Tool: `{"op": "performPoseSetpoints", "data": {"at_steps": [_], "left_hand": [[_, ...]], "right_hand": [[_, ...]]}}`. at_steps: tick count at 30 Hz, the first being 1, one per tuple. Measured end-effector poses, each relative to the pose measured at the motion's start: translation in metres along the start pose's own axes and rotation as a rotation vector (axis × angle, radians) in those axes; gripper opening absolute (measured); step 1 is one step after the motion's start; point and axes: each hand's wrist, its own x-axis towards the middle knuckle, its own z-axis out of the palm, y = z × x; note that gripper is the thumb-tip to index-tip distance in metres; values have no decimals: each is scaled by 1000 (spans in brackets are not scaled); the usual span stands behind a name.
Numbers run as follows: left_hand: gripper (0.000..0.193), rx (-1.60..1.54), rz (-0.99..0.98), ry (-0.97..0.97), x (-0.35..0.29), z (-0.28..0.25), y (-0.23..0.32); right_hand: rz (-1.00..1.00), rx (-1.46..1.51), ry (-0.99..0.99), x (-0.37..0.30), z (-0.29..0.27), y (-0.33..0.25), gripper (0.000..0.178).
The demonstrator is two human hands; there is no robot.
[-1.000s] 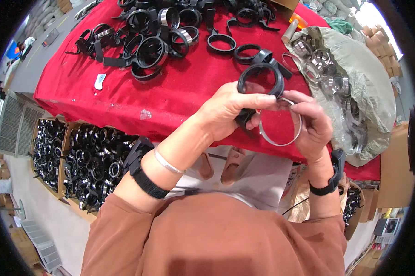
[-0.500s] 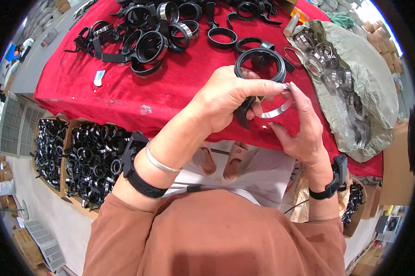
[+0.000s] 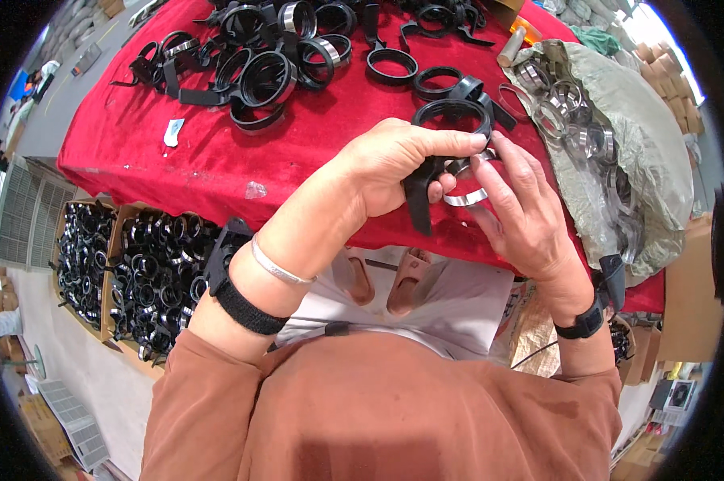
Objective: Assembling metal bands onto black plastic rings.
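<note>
My left hand [image 3: 386,164] is closed on a black plastic ring [image 3: 452,105], its thumb lying along the lower rim. A dark tab [image 3: 417,200] hangs down below that hand's fingers. Just below the black ring is a shiny metal band [image 3: 464,199], bent into a loop. My right hand [image 3: 530,210] grips the band, with its fingertips near my left thumb. Whether the band touches the black ring is hidden by the fingers. Beyond the held ring, another black ring with an arm [image 3: 472,86] lies on the red cloth.
The red cloth [image 3: 169,172] covers the table. Black rings [image 3: 265,80] are piled at the far left and middle. A pale sack [image 3: 650,144] at the right holds metal bands [image 3: 582,140]. Cartons [image 3: 115,321] of ringed parts stand below left.
My right hand has shifted up and in, its fingers now over the metal band. The band's loop looks narrower, and the black ring has tipped and sunk slightly.
</note>
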Motion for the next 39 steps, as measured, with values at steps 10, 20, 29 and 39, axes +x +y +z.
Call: {"op": "performPoseSetpoints", "data": {"at_steps": [10, 20, 29, 39], "left_hand": [[52, -17, 167, -110, -7, -18, -7], [51, 117, 301, -43, -16, -4, -12], [53, 411, 423, 11, -26, -7, -18], [56, 1516, 808, 582, -48, -47, 46]], "right_hand": [[598, 400, 0, -1, -23, -3, 75], [630, 668, 85, 44, -7, -9, 68], [420, 374, 73, 43, 7, -21, 77], [370, 295, 92, 77, 29, 10, 48]]}}
